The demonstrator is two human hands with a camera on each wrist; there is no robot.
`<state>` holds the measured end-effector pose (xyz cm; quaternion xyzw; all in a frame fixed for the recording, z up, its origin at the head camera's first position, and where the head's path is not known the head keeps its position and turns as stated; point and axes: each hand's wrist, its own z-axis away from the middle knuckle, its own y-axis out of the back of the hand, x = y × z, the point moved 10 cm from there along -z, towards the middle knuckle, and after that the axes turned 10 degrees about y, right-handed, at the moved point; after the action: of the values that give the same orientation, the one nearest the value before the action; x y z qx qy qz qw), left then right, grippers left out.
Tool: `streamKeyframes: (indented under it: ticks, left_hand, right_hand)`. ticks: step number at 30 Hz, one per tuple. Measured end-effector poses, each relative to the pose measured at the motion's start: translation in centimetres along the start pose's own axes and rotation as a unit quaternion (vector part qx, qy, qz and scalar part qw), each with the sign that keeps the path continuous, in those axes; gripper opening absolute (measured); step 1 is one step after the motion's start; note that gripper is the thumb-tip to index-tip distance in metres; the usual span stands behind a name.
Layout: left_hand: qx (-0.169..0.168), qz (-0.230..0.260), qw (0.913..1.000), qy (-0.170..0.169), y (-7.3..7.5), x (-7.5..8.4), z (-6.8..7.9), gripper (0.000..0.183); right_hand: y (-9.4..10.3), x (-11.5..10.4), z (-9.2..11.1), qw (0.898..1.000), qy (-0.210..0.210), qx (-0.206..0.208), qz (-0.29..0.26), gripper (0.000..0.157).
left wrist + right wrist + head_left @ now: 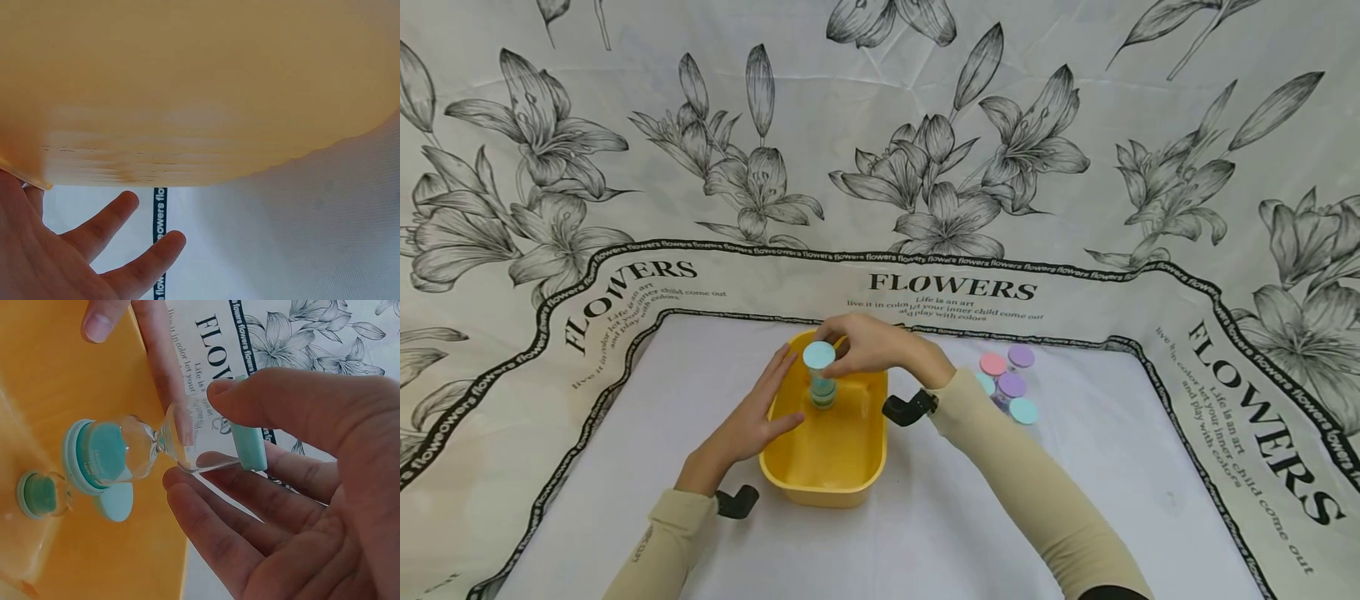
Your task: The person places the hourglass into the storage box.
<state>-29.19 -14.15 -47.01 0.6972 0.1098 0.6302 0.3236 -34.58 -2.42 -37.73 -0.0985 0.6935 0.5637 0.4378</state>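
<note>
My right hand [868,343] pinches a sand timer [134,447] by its teal top cap, thumb on one side and fingers on the other. Clear glass bulbs show, with teal sand in the lower one. It hangs upright inside a yellow basin [827,483]. Just below it, a second teal sand timer [40,495] stands on the basin floor, partly hidden; whether the two touch I cannot tell. My left hand [748,421] lies along the basin's left rim, fingers straight and spread, thumb extended over the inside.
Right of the basin, several sand timers stand in a cluster, with pink [992,363], purple [1012,384] and teal caps [1023,410]. A white cloth [970,517] covers the table. Behind it hangs a flower-printed sheet [955,208].
</note>
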Motion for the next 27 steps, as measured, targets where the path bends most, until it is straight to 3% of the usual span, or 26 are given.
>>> streamKeyframes:
  ticks: [14,27]
  left_hand:
    - [0.003,0.006,1.0,-0.001,0.0,0.0,0.0,0.089]
    - [0.003,-0.005,1.0,-0.001,-0.1,0.0,0.0,0.09]
  right_hand:
    - [-2.1,-0.5,-0.8,0.999,-0.004,-0.025,0.02,0.045]
    - [-5.2,2.2,-1.8,0.996,-0.04,-0.059,0.048,0.042]
